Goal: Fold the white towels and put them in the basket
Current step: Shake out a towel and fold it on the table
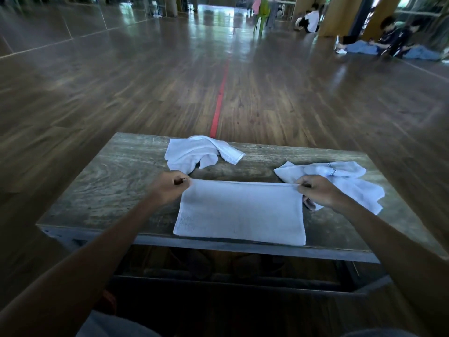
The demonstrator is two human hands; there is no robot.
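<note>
Head view, looking down at a worn wooden table [116,186]. A white towel [240,212] lies flat at the near edge. The left hand [167,188] pinches its far-left corner, fingers curled together; the right hand [318,193] pinches the far-right corner the same way. The cloth looks light, soft and limp, so corners are likely the best grip. Two crumpled towels wait behind: one at the back [196,152], one on the right [345,181], partly hidden by the right hand. No basket is visible.
</note>
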